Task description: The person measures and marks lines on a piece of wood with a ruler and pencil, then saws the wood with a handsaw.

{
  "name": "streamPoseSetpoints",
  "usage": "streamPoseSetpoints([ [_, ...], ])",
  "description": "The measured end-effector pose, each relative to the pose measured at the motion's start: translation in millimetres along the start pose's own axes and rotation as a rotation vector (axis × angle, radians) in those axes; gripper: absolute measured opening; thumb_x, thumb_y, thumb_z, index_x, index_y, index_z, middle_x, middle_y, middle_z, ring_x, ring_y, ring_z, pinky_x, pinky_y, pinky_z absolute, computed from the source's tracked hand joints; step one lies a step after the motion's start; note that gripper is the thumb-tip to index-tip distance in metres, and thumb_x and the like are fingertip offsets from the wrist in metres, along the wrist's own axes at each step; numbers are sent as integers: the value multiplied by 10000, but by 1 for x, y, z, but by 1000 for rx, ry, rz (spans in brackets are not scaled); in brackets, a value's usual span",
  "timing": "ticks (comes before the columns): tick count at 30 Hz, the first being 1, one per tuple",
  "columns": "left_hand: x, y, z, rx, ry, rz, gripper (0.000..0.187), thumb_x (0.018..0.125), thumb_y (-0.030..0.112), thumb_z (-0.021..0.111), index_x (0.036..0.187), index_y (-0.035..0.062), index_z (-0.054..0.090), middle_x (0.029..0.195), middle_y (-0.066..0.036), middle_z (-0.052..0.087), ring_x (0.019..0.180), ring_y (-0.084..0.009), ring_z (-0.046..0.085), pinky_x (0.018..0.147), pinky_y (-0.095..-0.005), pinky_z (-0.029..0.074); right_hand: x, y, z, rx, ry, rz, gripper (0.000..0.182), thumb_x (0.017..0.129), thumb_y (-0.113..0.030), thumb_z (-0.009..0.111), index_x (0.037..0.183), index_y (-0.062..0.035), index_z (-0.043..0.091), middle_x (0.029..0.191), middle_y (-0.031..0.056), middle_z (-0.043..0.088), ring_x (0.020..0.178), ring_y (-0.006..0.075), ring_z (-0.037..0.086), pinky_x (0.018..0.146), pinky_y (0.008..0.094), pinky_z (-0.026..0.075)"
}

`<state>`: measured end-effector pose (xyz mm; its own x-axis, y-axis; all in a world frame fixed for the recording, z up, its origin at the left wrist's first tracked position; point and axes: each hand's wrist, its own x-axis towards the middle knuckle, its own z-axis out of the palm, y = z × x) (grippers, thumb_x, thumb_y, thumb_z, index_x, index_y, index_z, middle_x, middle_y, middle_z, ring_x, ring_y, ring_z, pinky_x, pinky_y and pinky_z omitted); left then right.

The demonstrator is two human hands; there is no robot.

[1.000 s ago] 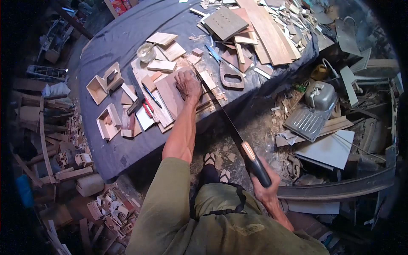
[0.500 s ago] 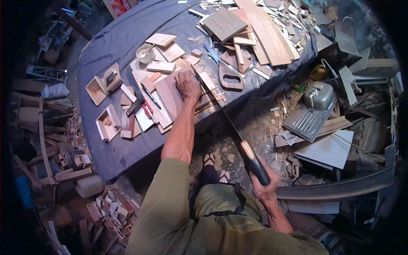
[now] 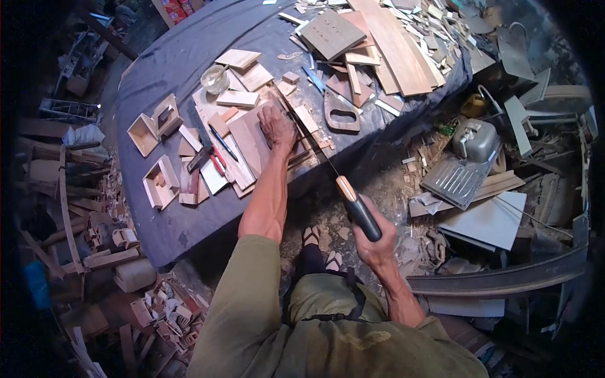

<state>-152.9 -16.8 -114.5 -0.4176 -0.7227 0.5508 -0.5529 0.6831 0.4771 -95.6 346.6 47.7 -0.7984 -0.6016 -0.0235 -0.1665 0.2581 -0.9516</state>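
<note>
My right hand (image 3: pixel 377 240) is wrapped round the black and wood-coloured handle of a hand saw (image 3: pixel 345 189). The saw's narrow dark blade runs up and left over the table edge, along the right side of a brown wooden board (image 3: pixel 244 146). Bent fingers of my left hand (image 3: pixel 277 128) press that board down, close beside the blade. Left of the board lie red-handled pliers (image 3: pixel 218 165), a hammer (image 3: pixel 200 159) and a blue pen-like tool (image 3: pixel 224 143). The teeth and any cut are too small to make out.
A dark cloth covers the table (image 3: pixel 189 230). On it are a glass jar (image 3: pixel 215 80), small wooden boxes (image 3: pixel 161 184), a second saw with a wooden handle (image 3: pixel 342 112) and stacked boards (image 3: pixel 394 44). A metal sink (image 3: pixel 457 179) and scrap wood crowd the floor at right.
My right hand and the saw have moved up and left toward the table, so less blade shows before the edge. The left hand stays on the board.
</note>
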Motion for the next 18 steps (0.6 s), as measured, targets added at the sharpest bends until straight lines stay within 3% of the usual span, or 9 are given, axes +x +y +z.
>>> streamPoseSetpoints([
  [7,2,9,-7,-25,-13,-28,107,783,27,568,878,0,610,977,-187,561,1001,-388,517,880,-472,442,-48,12,-27,-69,65,-140,559,812,19,634,1364,-47,590,802,95,659,701,107,622,644,279,508],
  [12,-1,9,-8,-3,-23,-27,104,807,38,573,892,-1,619,979,-182,563,1006,-383,517,883,-470,436,11,4,5,-38,-14,-45,562,812,38,630,1368,-26,586,745,50,629,667,116,628,598,282,496],
  [15,1,11,-5,-9,-30,-24,101,814,53,582,891,-1,619,979,-181,563,1008,-381,518,882,-474,436,-19,5,-10,-8,24,-21,565,809,41,630,1369,-24,588,815,86,684,709,122,655,629,280,514],
  [17,5,9,-9,-8,-33,-28,101,820,61,584,891,0,621,983,-180,564,1011,-380,518,882,-475,438,-48,13,-30,-65,32,-163,577,792,62,627,1363,-11,594,1036,181,740,845,138,704,729,258,533],
  [18,5,9,-10,-11,-39,-27,100,823,64,583,891,2,622,987,-179,564,1013,-379,518,882,-476,439,-51,15,-31,-66,43,-161,575,794,58,627,1364,-16,593,986,166,734,816,127,689,713,260,529],
])
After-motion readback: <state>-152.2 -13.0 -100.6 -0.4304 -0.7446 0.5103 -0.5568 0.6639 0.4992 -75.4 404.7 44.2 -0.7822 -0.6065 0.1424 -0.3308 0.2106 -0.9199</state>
